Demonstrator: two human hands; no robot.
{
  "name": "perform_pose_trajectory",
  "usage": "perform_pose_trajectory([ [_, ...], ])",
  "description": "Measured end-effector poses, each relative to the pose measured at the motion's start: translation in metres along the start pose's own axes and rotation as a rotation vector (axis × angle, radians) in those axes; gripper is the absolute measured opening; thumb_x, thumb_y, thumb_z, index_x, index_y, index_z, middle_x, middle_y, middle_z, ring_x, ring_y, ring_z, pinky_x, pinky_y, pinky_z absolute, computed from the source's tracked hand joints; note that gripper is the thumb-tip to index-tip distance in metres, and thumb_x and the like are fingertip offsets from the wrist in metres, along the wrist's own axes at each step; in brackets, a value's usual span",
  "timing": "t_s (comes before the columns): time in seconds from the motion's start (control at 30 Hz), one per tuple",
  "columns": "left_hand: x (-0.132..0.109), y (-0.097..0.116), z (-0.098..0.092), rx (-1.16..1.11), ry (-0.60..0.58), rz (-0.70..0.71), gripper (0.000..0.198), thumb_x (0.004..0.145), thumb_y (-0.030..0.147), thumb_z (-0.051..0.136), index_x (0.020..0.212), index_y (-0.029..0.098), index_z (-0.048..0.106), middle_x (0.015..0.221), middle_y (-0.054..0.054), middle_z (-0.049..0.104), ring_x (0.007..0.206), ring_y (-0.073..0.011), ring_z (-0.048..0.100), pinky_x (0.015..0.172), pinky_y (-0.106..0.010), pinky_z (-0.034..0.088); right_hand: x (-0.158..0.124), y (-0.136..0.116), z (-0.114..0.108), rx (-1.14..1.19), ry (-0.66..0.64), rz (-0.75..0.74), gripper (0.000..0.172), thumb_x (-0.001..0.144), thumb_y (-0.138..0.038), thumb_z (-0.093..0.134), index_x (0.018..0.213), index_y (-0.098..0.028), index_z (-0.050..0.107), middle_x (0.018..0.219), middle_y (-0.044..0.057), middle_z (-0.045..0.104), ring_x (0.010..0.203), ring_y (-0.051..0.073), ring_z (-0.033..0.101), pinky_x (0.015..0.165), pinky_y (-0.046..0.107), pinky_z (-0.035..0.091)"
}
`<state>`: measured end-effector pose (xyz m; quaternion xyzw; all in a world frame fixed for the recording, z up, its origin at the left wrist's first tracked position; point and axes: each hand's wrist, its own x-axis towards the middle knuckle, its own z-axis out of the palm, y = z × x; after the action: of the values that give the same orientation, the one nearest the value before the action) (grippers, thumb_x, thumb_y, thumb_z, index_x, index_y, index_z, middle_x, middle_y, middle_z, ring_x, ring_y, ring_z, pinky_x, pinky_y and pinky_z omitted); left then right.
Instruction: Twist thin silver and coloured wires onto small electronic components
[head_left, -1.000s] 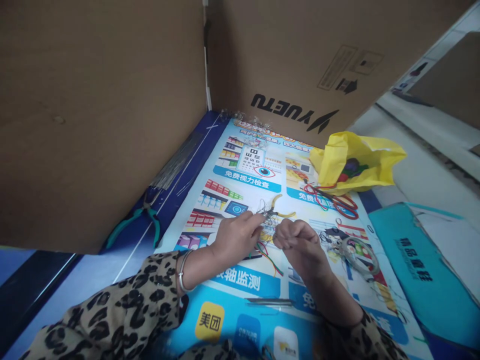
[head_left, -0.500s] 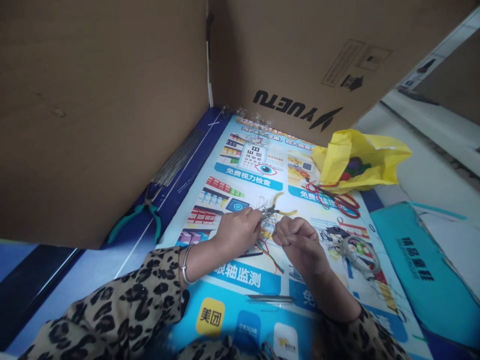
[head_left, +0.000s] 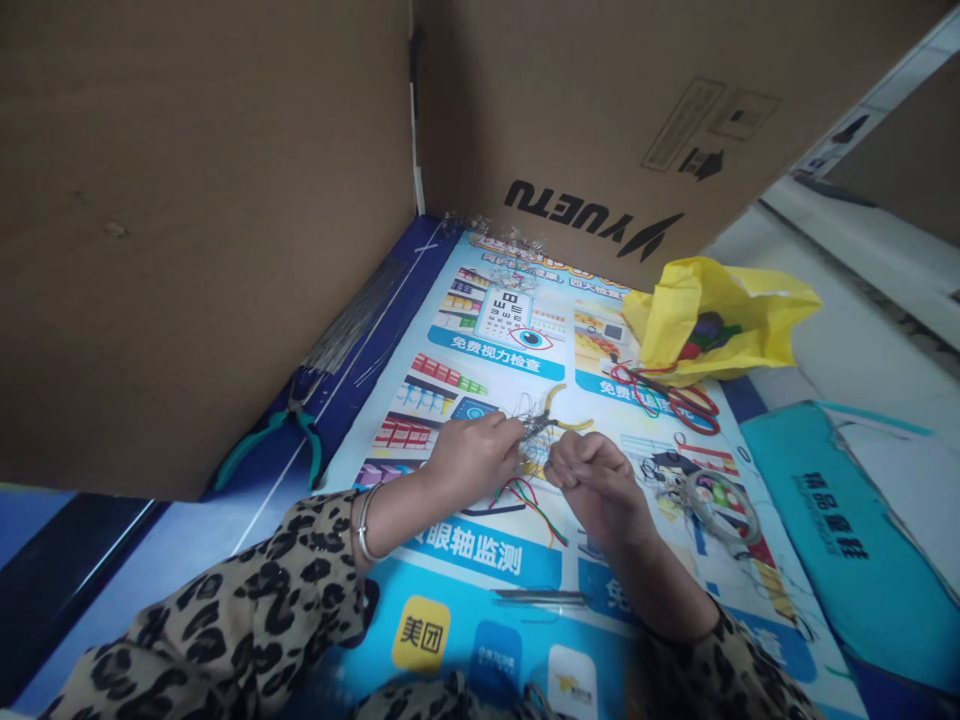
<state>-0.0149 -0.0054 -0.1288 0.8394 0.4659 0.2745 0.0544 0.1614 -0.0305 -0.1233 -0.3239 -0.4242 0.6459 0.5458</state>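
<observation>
My left hand (head_left: 474,460) is closed in a pinch over the printed sheet, its fingertips by a tangle of fine silvery wire (head_left: 534,432). Facing it, my right hand (head_left: 596,485) is closed too, thumb and fingers pressed together. Whatever lies in either pinch is too thin or hidden to make out. Just beyond the hands lie yellow-handled pliers (head_left: 559,418) with their handles apart. Red, green and yellow strands (head_left: 538,508) rest on the sheet below the gap between my hands. Closer to me lies a thin metal tool (head_left: 541,598).
Cardboard walls (head_left: 600,120) enclose the back and left. Teal-handled pliers (head_left: 311,440) and a bundle of thin wires (head_left: 352,325) lie left. On the right are a yellow bag (head_left: 735,300), red-handled scissors (head_left: 694,405), a coil (head_left: 724,508) and a teal box piece (head_left: 832,530).
My left hand has shifted slightly left and turned a little at the wrist. My right hand stays nearly in place, still pinched. The tools around have not moved.
</observation>
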Motion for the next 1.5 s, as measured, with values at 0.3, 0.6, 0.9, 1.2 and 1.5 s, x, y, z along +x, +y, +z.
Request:
perform_pose_trajectory([
  [0.3,-0.007,-0.007,0.005,-0.267,0.093,0.078,0.007,0.082,0.018,0.048,0.081,0.019,0.055,0.073,-0.001,0.061,0.068,-0.0128,0.058,0.059,-0.021,0.043,0.006,-0.001,-0.012,0.089,0.077,0.006,0.009,0.069,-0.016,0.062,0.068,-0.022,0.055,0.062,-0.004,0.039,0.057,0.010,0.038,0.056,0.027,0.033],
  [0.6,-0.010,-0.006,0.003,-0.348,0.200,0.069,0.002,0.083,0.018,0.051,0.084,0.018,0.052,0.066,0.002,0.061,0.055,-0.0099,0.057,0.053,-0.019,0.042,0.008,-0.001,-0.016,-0.089,0.102,-0.090,0.015,0.066,-0.014,0.068,0.073,-0.022,0.058,0.072,-0.003,0.050,0.065,0.012,0.047,0.064,0.028,0.038],
  [0.9,-0.011,-0.003,0.000,-0.386,0.207,0.019,0.005,0.082,0.020,0.055,0.077,0.018,0.054,0.059,0.003,0.059,0.052,-0.0099,0.057,0.052,-0.020,0.043,0.007,0.003,-0.018,-0.491,0.181,-0.148,0.013,0.072,-0.016,0.067,0.076,-0.021,0.055,0.071,-0.003,0.050,0.065,0.011,0.048,0.059,0.024,0.039],
  [1.2,-0.013,-0.003,0.002,-0.443,0.200,-0.019,0.004,0.080,0.018,0.057,0.077,0.017,0.054,0.061,0.003,0.061,0.053,-0.0087,0.058,0.053,-0.018,0.043,0.007,-0.004,-0.015,-1.175,0.014,-0.573,0.021,0.079,-0.005,0.052,0.086,-0.022,0.062,0.078,0.002,0.056,0.075,0.015,0.054,0.069,0.029,0.045],
  [1.5,-0.014,-0.001,0.000,-0.434,0.199,-0.022,0.002,0.080,0.017,0.057,0.079,0.018,0.056,0.063,0.003,0.063,0.052,-0.0079,0.056,0.052,-0.018,0.042,0.003,-0.003,-0.016,-1.530,-0.051,-0.549,0.022,0.081,-0.009,0.051,0.094,-0.017,0.067,0.083,0.007,0.057,0.080,0.019,0.053,0.070,0.032,0.047],
])
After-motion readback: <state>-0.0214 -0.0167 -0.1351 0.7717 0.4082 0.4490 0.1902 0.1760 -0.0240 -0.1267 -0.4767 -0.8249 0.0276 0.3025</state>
